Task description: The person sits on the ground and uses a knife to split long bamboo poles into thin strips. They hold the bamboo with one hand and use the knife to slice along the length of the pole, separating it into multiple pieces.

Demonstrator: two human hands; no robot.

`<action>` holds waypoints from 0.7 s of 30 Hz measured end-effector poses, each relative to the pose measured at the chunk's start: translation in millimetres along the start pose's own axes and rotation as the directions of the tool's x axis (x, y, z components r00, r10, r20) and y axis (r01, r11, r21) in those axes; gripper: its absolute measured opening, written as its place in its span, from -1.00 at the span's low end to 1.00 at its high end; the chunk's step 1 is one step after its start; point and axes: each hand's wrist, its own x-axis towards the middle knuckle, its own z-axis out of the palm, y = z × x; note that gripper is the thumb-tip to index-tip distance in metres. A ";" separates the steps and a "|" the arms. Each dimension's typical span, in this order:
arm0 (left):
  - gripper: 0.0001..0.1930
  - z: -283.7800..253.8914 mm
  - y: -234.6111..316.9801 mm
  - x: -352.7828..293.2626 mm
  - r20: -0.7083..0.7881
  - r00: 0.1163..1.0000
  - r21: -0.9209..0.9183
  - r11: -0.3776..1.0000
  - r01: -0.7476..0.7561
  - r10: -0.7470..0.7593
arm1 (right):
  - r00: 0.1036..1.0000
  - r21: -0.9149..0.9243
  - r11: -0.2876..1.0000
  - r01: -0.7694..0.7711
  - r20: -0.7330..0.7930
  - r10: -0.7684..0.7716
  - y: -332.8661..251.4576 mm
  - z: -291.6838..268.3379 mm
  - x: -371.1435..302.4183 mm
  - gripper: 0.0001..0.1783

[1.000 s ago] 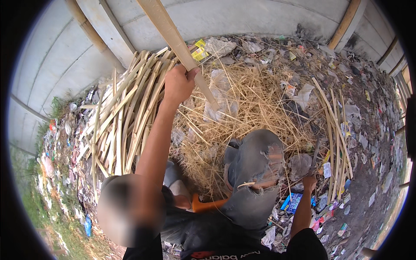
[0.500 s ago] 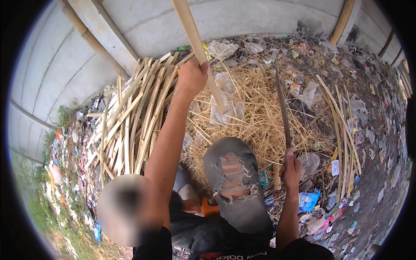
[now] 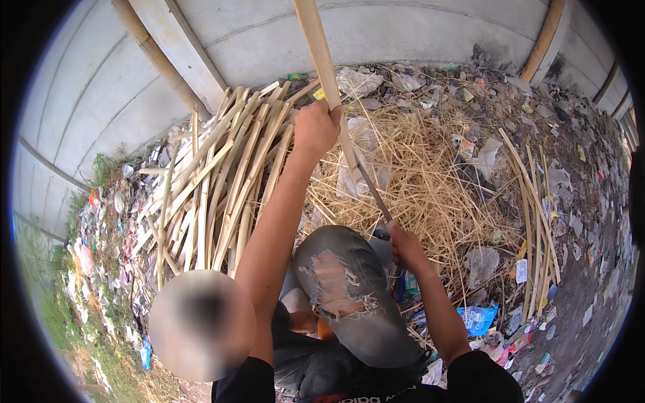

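My left hand is closed round a long split bamboo slat, held upright and slightly tilted above the straw-like shavings. In my right hand is the handle of a machete, its dark narrow blade pointing up and to the left. The blade's far part meets the slat's lower end, below my left hand; whether it has cut in cannot be told. My bent knee, in torn grey jeans, is just beneath the blade.
A big heap of bamboo slats lies left. Pale shavings cover the ground ahead, over scattered litter. A few thin strips lie at right. A concrete panel wall stands behind, with a bamboo pole leaning at left.
My right hand has swung the machete leftward, from upright over the shavings to the slat's lower end. My left hand still grips the slat; the view has shifted slightly.
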 end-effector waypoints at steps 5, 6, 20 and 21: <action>-0.65 -1.0 8.5 3.4 0.064 0.998 -0.054 0.999 0.000 0.004 | 0.918 0.588 0.728 -0.352 0.369 0.146 -34.2 -0.8 -26.5 -0.37; -0.65 -0.8 10.7 1.6 0.077 0.997 -0.054 0.999 -0.005 0.009 | 0.957 0.526 0.811 -0.255 0.255 0.135 -45.0 8.2 -40.9 -0.38; -0.61 -6.0 -17.8 9.1 0.108 0.993 -0.081 0.995 0.058 -0.049 | 0.934 0.396 0.846 -0.358 0.140 0.330 16.2 17.2 -5.8 -0.39; -0.61 -9.0 -18.3 11.4 0.107 0.993 -0.081 0.995 0.056 -0.047 | 0.939 0.417 0.841 -0.345 0.135 0.318 6.2 9.2 -7.1 -0.39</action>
